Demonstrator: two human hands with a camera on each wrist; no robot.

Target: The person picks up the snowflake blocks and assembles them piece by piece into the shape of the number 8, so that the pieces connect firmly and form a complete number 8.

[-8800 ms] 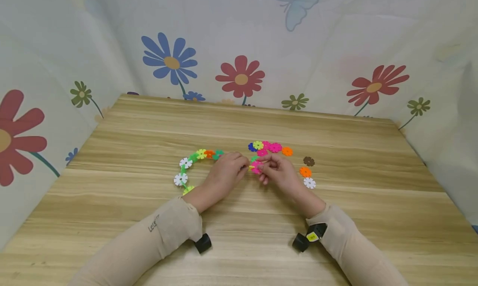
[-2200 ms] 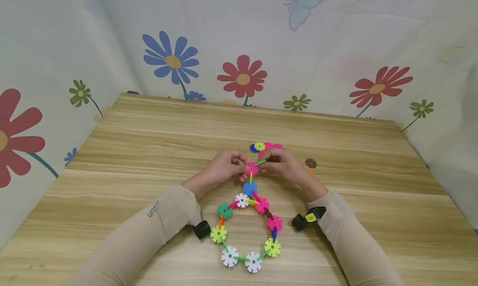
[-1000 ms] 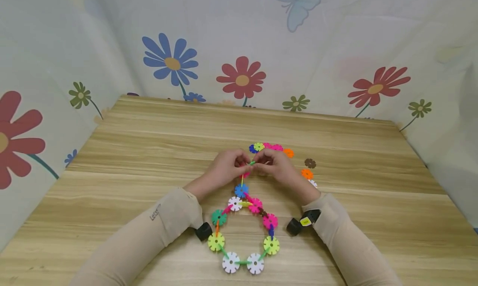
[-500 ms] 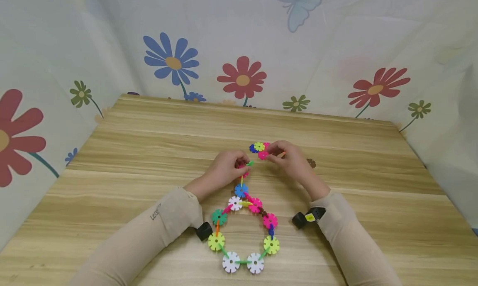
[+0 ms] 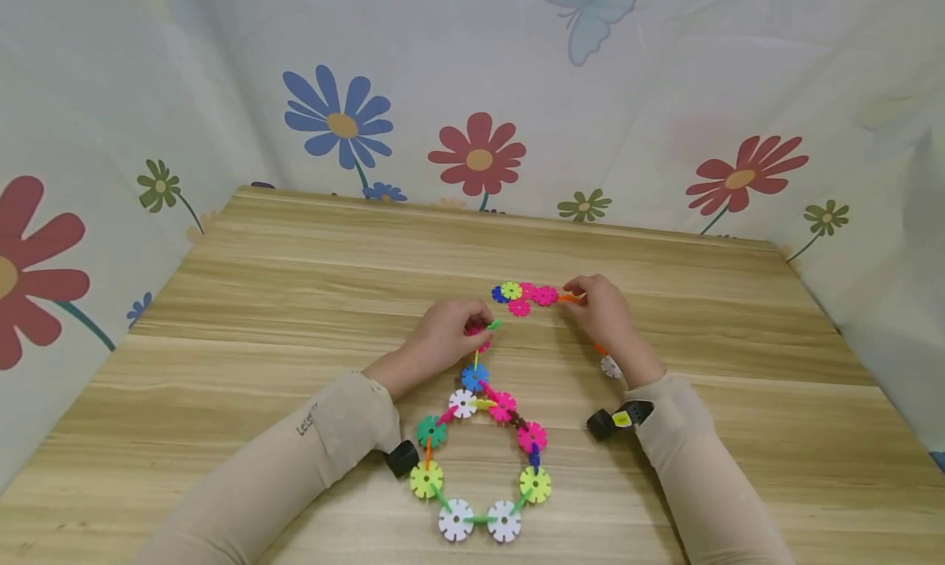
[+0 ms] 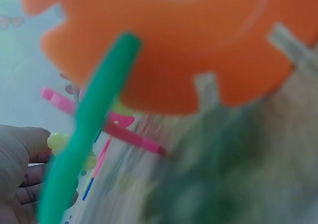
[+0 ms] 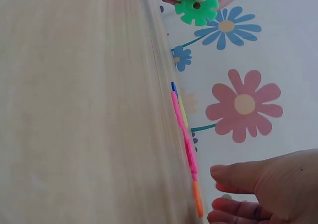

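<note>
My left hand (image 5: 446, 335) pinches a pink notched disc (image 5: 484, 343) with a green notched disc (image 7: 188, 16) slotted onto it. From there a yellow disc, seen edge-on, leads down to a blue disc (image 5: 475, 377), which joins a ring of linked discs (image 5: 504, 521) in several colours. Up close in the left wrist view, an orange disc (image 6: 169, 75) of that ring crosses a teal one (image 6: 92, 119). At the loose discs, my right hand (image 5: 607, 315) has its fingertips by an orange disc (image 5: 569, 298); in the right wrist view thumb and fingers are apart, just above it.
Loose pink (image 5: 546, 295), yellow (image 5: 511, 290) and dark blue (image 5: 499, 294) discs lie together left of my right hand. A white disc (image 5: 610, 366) and part of an orange one (image 5: 600, 348) show beneath the right wrist. A flowered curtain (image 5: 591, 122) backs the wooden table (image 5: 295, 253).
The ring has come round in front of me, its chain held in my left hand. The green disc now sits on the pink one. My right hand has moved away rightward to the orange disc.
</note>
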